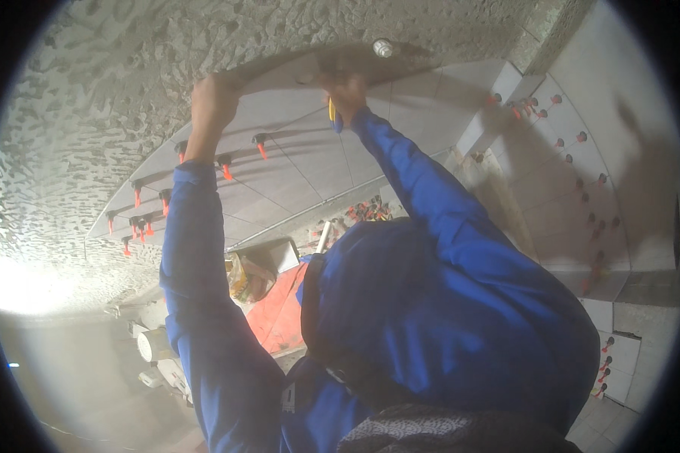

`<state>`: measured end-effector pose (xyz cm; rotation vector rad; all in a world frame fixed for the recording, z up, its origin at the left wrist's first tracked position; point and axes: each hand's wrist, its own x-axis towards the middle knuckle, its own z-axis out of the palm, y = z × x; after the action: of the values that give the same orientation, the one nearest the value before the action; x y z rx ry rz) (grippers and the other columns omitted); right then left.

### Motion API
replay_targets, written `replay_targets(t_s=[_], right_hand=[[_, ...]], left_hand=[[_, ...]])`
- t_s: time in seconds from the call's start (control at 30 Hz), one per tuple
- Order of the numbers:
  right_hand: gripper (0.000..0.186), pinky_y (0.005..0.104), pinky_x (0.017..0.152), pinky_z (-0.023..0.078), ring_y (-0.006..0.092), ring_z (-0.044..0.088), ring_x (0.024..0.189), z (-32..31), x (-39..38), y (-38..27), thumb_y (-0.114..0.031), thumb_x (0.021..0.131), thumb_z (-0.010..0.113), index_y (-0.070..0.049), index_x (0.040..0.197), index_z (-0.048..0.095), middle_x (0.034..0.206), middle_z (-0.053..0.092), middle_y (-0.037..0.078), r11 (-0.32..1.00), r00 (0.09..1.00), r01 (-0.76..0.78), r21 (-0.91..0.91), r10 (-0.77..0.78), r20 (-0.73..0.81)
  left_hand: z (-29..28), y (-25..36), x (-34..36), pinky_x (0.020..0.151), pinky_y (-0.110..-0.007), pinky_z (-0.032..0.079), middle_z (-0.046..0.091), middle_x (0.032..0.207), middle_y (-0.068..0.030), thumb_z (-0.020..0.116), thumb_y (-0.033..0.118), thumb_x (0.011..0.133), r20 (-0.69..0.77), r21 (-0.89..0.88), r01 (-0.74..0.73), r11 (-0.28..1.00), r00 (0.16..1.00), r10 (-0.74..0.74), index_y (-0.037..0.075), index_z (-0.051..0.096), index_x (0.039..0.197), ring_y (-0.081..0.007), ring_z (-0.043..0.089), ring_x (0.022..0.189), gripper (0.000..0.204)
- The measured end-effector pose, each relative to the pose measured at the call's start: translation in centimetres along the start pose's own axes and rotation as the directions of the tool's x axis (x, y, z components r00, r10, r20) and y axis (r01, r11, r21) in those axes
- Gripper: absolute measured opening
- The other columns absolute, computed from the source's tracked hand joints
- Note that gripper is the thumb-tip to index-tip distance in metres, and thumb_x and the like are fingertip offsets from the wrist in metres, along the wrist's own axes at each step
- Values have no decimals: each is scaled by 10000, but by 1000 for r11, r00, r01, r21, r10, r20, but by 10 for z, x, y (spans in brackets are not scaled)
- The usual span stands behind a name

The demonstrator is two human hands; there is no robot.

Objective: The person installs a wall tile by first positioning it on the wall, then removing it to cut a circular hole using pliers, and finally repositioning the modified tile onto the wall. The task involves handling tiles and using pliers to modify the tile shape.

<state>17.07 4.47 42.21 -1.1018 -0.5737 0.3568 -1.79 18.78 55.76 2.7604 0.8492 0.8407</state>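
My left hand (213,102) is raised to the upper edge of a grey wall tile (276,106), its fingers curled and partly hidden. Whether it grips the tile's edge or something small, I cannot make out. To its right, my right hand (347,96) is closed around a small yellow and blue tool (332,111), held upright against the tiling. Its exact kind does not show. Black-topped orange levelling clips stick out of the tile joints below, one clip (260,145) between my forearms and another clip (225,166) near my left sleeve.
Rough, ridged mortar (128,83) covers the wall above the tiles, with a round pale fitting (382,48) in it. At right, a tiled corner holds more clips (582,137). Below lie a pile of clips (369,209), a bag (247,279) and a red sheet (276,309).
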Motion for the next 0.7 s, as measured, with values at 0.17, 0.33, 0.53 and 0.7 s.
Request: replay_targets(t_s=[0.17, 0.33, 0.53, 0.7], right_hand=[[295, 278, 485, 431, 114, 564, 529, 2, -4, -13, -294, 795, 803, -59, 741, 633, 611, 556, 10, 996, 999, -41, -77, 41, -6], [334, 317, 494, 449, 136, 565, 527, -3, 0, 1, -330, 800, 784, -25, 783, 649, 615, 555, 23, 992, 999, 40, -119, -41, 1], [393, 429, 595, 493, 298, 626, 605, -1, 34, 52, -343, 763, 775, 31, 841, 683, 650, 628, 159, 796, 966, 213, -567, -260, -2], [421, 460, 664, 503, 340, 656, 666, -5, 26, 43, -360, 744, 782, 45, 817, 695, 672, 657, 201, 798, 932, 336, -501, -358, 55]], left_hand=[[-2, -3, 1, 800, -440, 543, 729, 944, -165, 606, 112, 821, 7, -10, -83, 997, 997, 83, 136, 782, 950, -367, 692, 904, 219], [-2, -3, 0, 795, -412, 544, 736, 946, -145, 621, 120, 816, -10, 9, -57, 998, 998, 57, 137, 784, 953, -350, 697, 899, 214], [-2, -8, 5, 781, -395, 538, 737, 920, -134, 654, 163, 809, -9, 34, -115, 993, 993, 115, 133, 785, 935, -318, 706, 881, 184], [-1, -14, 8, 765, -394, 530, 730, 886, -143, 658, 178, 805, -31, 67, -118, 991, 992, 120, 134, 785, 929, -314, 707, 863, 183]])
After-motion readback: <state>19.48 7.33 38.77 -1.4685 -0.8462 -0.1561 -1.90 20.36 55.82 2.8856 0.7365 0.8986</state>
